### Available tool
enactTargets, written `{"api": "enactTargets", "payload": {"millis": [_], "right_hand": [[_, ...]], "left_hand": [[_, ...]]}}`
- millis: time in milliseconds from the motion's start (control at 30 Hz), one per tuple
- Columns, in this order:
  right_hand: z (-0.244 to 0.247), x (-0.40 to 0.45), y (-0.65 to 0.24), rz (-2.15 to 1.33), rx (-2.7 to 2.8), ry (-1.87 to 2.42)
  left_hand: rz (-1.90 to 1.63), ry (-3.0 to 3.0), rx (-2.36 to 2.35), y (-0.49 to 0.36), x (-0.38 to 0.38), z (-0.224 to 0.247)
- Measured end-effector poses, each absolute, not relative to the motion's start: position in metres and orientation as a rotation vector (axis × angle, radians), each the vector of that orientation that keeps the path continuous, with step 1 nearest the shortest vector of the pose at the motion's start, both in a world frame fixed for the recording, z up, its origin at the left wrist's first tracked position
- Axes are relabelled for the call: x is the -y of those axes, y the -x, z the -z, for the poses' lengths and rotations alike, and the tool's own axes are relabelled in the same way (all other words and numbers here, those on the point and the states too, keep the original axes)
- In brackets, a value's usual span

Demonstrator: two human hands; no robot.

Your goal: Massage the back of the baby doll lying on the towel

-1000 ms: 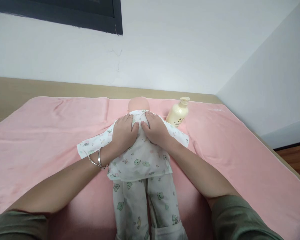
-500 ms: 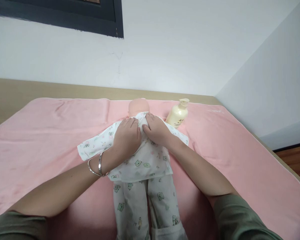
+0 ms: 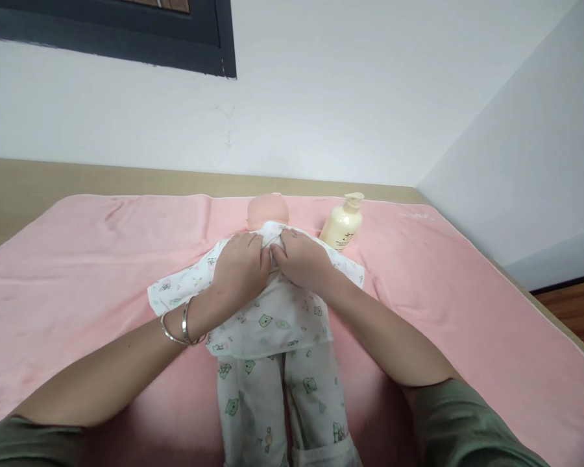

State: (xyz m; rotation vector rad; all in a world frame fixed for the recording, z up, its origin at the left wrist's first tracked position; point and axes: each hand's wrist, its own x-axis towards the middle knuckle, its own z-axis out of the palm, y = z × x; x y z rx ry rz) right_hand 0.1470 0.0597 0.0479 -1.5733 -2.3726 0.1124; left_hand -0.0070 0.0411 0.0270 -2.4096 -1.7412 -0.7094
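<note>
A bald baby doll (image 3: pixel 267 211) lies stretched out, head toward the wall, its face out of sight. It wears a white baby shirt (image 3: pixel 272 331) with small green animal prints and matching trousers (image 3: pixel 253 405). At the upper body, just below the head, my left hand (image 3: pixel 243 264) is curled on the shirt, fingers bent into the cloth. Close beside it, my right hand (image 3: pixel 304 259) grips the same cloth from the other side. The thumbs almost meet, and the fabric puckers between them. Both sets of fingertips are partly hidden.
A pale yellow pump bottle (image 3: pixel 343 224) stands to the right of the doll's head. Under everything is a pink blanket (image 3: pixel 102 253) on a wooden surface (image 3: pixel 43 175). Behind rises a white wall (image 3: pixel 321 97) with a dark window frame (image 3: pixel 185 48).
My fingers have curled in more, and the cloth between my hands is more bunched. The whole view has shifted slightly; the doll and bottle stay in place.
</note>
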Motion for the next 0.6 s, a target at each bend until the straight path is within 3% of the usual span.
{"api": "enactTargets", "payload": {"millis": [133, 400, 600], "right_hand": [[-0.050, -0.076, -0.151, -0.253, 2.343, 1.679], [-0.032, -0.045, -0.139, 0.232, 2.491, 1.252], [-0.040, -0.060, -0.144, -0.065, 2.383, 1.464]], "left_hand": [[0.786, 2.433, 1.637, 0.000, -0.029, -0.026], [0.692, 2.468, 1.927, 0.016, -0.058, -0.027], [0.700, 2.409, 1.817, 0.013, -0.053, -0.023]]}}
